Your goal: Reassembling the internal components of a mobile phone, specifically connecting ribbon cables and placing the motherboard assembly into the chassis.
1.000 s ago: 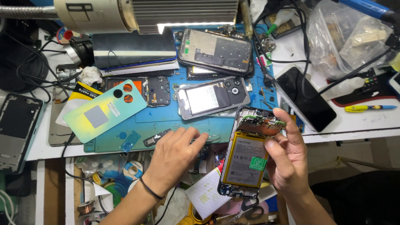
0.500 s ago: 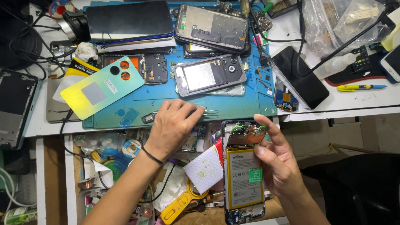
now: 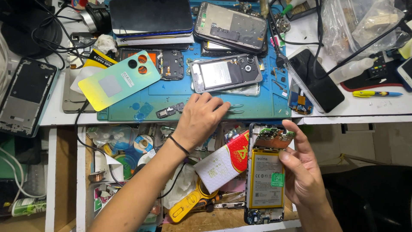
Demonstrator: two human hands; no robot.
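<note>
My right hand (image 3: 302, 172) grips an opened phone (image 3: 265, 180) by its right edge, below the table's front edge; its yellow-bordered battery and green circuit board face up. My left hand (image 3: 201, 117), palm down with a black band on the wrist, rests on the front part of the blue work mat (image 3: 180, 92). Its fingertips lie over a pair of metal tweezers (image 3: 234, 108); whether it grips them I cannot tell. A small black part (image 3: 169, 111) lies just left of that hand.
Several opened phones and back covers lie on the mat, among them a yellow-green cover (image 3: 118, 79) and a grey phone frame (image 3: 226, 73). A black phone (image 3: 315, 83) lies at right. An open drawer (image 3: 128, 150) under the table holds tape rolls, a yellow tool (image 3: 189, 206) and papers.
My right hand has lowered the opened phone away from the mat's edge. My left hand has slid right along the mat's front onto the tweezers. The camera has tilted downward.
</note>
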